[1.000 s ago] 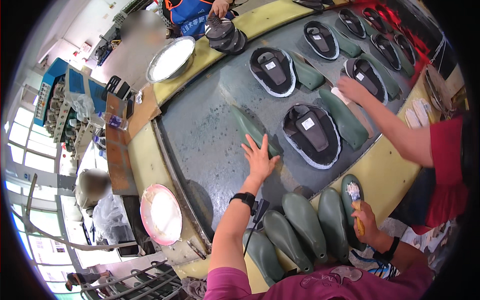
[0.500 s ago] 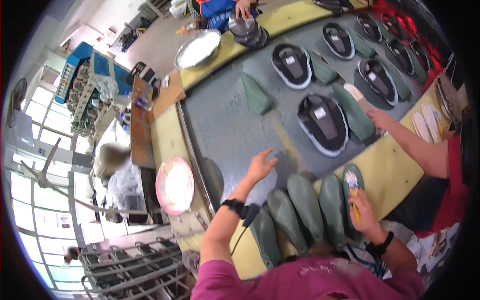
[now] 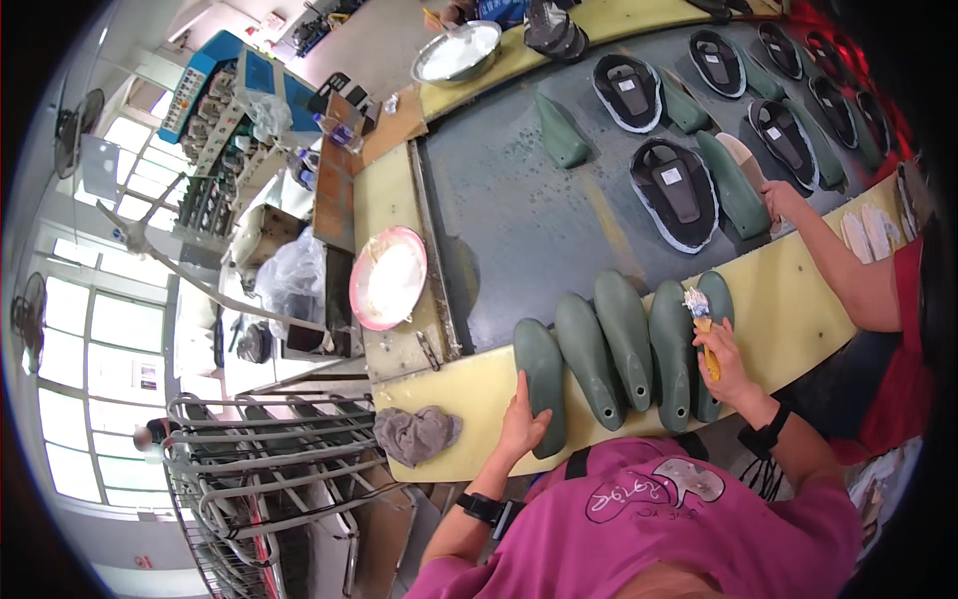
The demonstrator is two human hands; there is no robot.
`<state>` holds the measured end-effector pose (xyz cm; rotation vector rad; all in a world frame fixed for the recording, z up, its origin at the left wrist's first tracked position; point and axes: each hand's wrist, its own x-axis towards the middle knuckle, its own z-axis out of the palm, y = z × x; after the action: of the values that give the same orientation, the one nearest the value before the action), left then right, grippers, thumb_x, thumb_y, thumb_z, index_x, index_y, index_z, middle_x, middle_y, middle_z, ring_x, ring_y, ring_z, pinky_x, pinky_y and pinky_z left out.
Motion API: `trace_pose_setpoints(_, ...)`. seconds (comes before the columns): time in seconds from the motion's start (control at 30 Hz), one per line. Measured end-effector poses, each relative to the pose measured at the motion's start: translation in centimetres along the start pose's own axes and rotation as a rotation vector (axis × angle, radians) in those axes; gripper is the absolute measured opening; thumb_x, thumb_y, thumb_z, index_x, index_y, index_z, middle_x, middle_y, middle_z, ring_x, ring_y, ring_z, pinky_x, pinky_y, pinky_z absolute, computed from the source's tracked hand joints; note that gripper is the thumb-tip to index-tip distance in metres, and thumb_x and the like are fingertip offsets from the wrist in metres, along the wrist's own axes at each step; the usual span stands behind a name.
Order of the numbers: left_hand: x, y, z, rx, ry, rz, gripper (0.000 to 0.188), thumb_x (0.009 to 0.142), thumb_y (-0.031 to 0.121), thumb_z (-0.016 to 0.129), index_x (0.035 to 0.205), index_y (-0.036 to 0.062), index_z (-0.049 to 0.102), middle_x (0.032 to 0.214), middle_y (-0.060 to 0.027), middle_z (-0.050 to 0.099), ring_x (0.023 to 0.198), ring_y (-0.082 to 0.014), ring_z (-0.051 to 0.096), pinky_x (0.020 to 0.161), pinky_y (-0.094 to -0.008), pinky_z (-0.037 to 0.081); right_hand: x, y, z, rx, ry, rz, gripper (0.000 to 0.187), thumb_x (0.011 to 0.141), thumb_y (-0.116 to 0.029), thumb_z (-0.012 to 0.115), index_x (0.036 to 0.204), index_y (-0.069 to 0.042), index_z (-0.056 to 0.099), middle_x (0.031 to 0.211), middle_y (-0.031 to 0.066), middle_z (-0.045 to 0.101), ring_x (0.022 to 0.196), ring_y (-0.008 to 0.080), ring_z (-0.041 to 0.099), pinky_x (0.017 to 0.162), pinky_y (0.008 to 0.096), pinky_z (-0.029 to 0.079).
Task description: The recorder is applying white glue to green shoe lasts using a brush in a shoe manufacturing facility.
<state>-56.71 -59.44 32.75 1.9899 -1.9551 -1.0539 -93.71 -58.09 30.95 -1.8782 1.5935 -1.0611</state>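
Low in the frame's centre, your left hand (image 3: 521, 424) lies open and flat against the leftmost green shoe last (image 3: 544, 384) on the yellow desk (image 3: 798, 309) edge — rigid, smooth, probably weighty, best gripped around its middle — while your right hand (image 3: 728, 364) is closed around a glue brush (image 3: 702, 321).

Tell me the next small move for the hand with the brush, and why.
Probably stroke the yellow-handled brush in the right hand along the rightmost dark green shoe last: its bristles sit over it, while the left hand rests on the leftmost last.
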Motion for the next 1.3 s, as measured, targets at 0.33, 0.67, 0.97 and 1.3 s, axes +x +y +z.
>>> trace_pose_setpoints(0.33, 5.1, -4.7, -1.1, -0.078, 0.045, -0.026, 0.050, 0.070, 0.021, 0.070, 0.110, -0.0046, 0.056, 0.104, -0.0195, 0.063, 0.097, -0.0255, 0.061, 0.084, -0.0354, 0.048, 2.5, -1.2, 0.3, -0.074, 0.204, -0.302, 0.020, 0.076, 0.004, 0.063, 0.092, -0.003, 0.055, 0.094, 0.0174, 0.057, 0.087, 0.0365, 0.056, 0.072, 0.0407, 0.046)
trace_pose_setpoints(0.67, 9.3, 5.6, -4.9, -0.898, -0.283, -0.147, 0.033, 0.066, 0.004, 0.061, 0.095, -0.0101, 0.058, 0.080, -0.0143, 0.063, 0.064, -0.0239, 0.063, 0.057, -0.0335, 0.054, 8.0, -6.5, -0.9, 0.241, 0.161, -0.391, 0.014, 0.079, 0.001, 0.062, 0.093, -0.003, 0.058, 0.072, 0.0106, 0.060, 0.061, 0.0270, 0.059, 0.056, 0.0345, 0.046)
trace_pose_setpoints(0.97, 10.9, 13.3, -5.3, -0.695, -0.619, 0.078, 0.047, 0.063, 0.006, 0.062, 0.108, -0.0056, 0.055, 0.092, -0.0129, 0.061, 0.076, -0.0204, 0.061, 0.064, -0.0313, 0.051, 13.0, -6.4, -1.4, 0.616, 0.016, -0.044, 0.008, 0.088, -0.011, 0.055, 0.087, -0.004, 0.059, 0.070, 0.0052, 0.061, 0.052, 0.0144, 0.057, 0.049, 0.0271, 0.043)
trace_pose_setpoints(1.3, 20.5, 15.1, -4.0, -0.899, -0.502, -0.058, 0.038, 0.067, 0.008, 0.059, 0.102, -0.0081, 0.057, 0.087, -0.0141, 0.063, 0.071, -0.0238, 0.063, 0.061, -0.0348, 0.054, 5.2, -0.6, -0.7, 0.086, 0.113, -0.058, 0.015, 0.078, -0.006, 0.066, 0.091, -0.003, 0.057, 0.084, 0.0151, 0.059, 0.077, 0.0319, 0.060, 0.065, 0.0382, 0.047)
